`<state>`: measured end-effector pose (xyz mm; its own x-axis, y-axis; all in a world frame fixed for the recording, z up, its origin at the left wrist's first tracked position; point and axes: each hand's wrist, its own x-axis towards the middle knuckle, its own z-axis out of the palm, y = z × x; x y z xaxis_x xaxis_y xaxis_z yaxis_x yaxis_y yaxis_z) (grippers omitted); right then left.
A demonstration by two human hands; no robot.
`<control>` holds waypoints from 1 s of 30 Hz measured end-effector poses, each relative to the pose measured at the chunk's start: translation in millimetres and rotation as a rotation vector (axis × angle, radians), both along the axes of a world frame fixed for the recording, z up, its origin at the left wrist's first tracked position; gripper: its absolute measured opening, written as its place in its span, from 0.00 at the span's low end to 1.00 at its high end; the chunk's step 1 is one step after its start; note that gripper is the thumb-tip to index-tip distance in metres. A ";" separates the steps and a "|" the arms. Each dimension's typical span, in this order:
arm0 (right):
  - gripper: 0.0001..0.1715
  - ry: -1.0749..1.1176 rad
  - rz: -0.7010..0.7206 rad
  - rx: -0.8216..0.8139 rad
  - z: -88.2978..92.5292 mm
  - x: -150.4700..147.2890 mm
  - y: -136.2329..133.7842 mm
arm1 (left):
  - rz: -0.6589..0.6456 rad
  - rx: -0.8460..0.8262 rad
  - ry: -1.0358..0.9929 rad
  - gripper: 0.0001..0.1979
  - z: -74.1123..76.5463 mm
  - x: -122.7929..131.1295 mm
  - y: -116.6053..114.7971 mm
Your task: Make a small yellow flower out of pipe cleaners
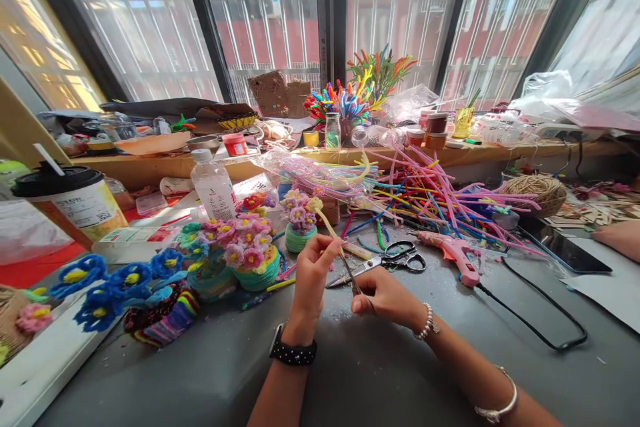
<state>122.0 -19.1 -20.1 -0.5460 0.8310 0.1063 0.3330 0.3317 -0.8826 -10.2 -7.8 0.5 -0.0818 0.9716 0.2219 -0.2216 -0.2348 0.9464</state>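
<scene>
My left hand (313,277) pinches a pale yellow pipe cleaner (328,221) between thumb and fingers; its upper end leans toward the pink flowers. In my right hand (383,293) is a slim pointed metal tool (354,279), tweezers or narrow scissors, I cannot tell which. Its tip reaches up to the pipe cleaner at my left fingertips. Just behind my hands lie black-handled scissors (404,257) on the grey table (380,373). Close by on the left stand a small mint pot of pink flowers (300,237) and a larger pot of pink flowers (255,267).
A pink glue gun (457,257) with a black cord lies to the right, near a phone (565,247). Behind are piled pipe cleaners (425,193) and a twine ball (535,193). Blue flowers (133,280), a bottle (213,183) and a cup (75,203) stand left. Another person's hand (620,238) rests at right.
</scene>
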 end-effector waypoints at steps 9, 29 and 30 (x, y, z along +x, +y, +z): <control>0.33 -0.012 -0.124 0.045 -0.8 -2.2 0.9 | 0.060 0.021 -0.091 0.06 -3.3 0.9 3.0; 0.34 0.044 -0.128 -0.047 -2.8 -4.6 -0.2 | 0.055 0.028 -0.084 0.06 -6.0 3.1 3.1; 0.33 0.047 -0.139 -0.049 -3.5 -5.5 0.1 | 0.062 0.030 -0.093 0.06 -6.1 2.7 3.5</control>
<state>116.6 -18.9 -23.7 -0.4209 0.9030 0.0861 0.3309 0.2412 -0.9123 -7.5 -4.3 -5.7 -0.1626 0.9571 0.2400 -0.2920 -0.2790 0.9148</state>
